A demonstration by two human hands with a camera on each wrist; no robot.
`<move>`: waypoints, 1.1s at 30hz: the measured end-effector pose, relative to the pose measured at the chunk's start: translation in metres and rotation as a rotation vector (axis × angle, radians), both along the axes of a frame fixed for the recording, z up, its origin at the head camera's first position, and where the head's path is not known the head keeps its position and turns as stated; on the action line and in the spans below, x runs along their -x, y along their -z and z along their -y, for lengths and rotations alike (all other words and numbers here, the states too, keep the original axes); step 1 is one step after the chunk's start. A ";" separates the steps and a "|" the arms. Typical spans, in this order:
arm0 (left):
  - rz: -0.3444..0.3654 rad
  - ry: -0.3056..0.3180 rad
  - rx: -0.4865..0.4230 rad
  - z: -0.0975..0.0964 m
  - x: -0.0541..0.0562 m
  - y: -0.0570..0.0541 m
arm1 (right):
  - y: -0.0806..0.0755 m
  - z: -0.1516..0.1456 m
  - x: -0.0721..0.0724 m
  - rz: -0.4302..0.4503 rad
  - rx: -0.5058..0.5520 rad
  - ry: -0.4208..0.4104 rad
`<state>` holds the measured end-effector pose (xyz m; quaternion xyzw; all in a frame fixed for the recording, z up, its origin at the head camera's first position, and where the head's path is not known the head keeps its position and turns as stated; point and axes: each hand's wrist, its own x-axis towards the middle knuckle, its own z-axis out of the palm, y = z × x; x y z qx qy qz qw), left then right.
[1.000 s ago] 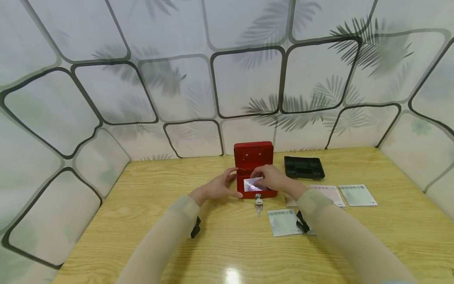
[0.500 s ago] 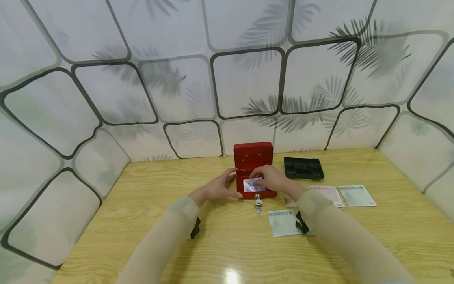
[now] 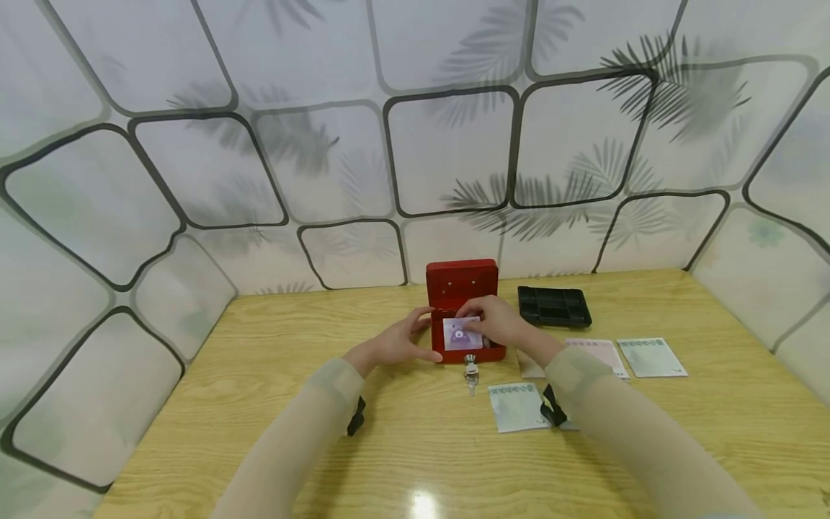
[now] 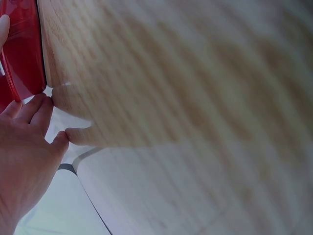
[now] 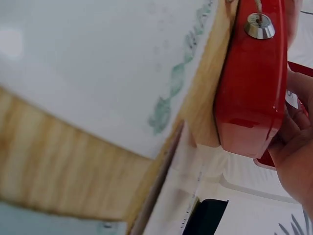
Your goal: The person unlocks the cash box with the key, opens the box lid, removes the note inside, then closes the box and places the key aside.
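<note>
A red cash box (image 3: 493, 355) stands on the table with its lid (image 3: 462, 272) raised. A key sits in the lock (image 5: 259, 25) on its front, and more keys (image 3: 471, 373) hang from it. My left hand (image 3: 394, 343) holds the left end of the box, thumb at the front corner and fingers toward the back. My right hand (image 3: 498, 323) reaches into the box from the right and pinches a purple-printed card (image 3: 456, 334) by its right part. The card lies tilted over the box's opening. In the right wrist view the fingers are partly hidden behind the box wall.
A black compartment tray (image 3: 554, 306) lies right of the box. Pale printed notes lie nearby: a green one (image 3: 651, 357) at the right, a pink one (image 3: 599, 352) partly under the right arm, another green one (image 3: 515, 408) in front. A patterned curtain (image 3: 350, 252) stands behind the table.
The right hand has lifted slightly and tilted the card, so its purple print now shows instead of glare. The left hand and the box have stayed in place.
</note>
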<state>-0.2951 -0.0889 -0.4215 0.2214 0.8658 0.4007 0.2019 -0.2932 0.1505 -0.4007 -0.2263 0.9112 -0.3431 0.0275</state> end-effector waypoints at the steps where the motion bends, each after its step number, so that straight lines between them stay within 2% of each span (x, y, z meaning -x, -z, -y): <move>1: 0.000 -0.001 -0.001 0.000 0.000 0.000 | 0.000 0.000 0.000 0.006 0.008 0.011; 8: 0.005 0.003 -0.011 0.001 0.000 0.001 | 0.000 0.000 0.002 0.038 -0.004 0.053; 19: 0.000 0.010 -0.015 0.000 -0.001 -0.002 | 0.004 0.000 0.003 -0.017 -0.058 0.020; 25: -0.006 0.010 -0.007 0.000 -0.001 -0.001 | 0.004 -0.001 0.002 0.014 -0.036 0.000; 29: -0.011 0.010 -0.004 0.000 -0.001 -0.001 | 0.003 -0.002 0.000 -0.002 -0.029 -0.033; 33: -0.010 0.011 -0.001 0.000 0.000 -0.001 | 0.005 -0.001 0.002 0.017 -0.035 -0.018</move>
